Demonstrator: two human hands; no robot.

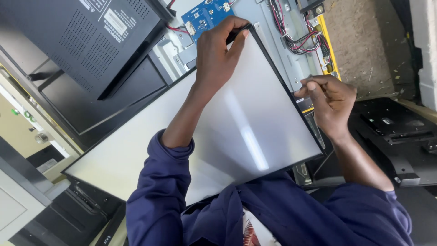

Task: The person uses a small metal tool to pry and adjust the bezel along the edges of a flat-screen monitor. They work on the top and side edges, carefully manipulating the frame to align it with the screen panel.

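Pinching the far corner of the white display panel [255, 114] with the left hand [218, 54], the person has it lying over the open metal chassis [282, 59], not yet seated; right hand [330, 98] pinches its edge.

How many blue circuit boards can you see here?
1. The blue circuit board lies at the top of the view, on the grey metal chassis, just beyond the left hand gripping the white panel's corner. Others may be hidden under the panel.
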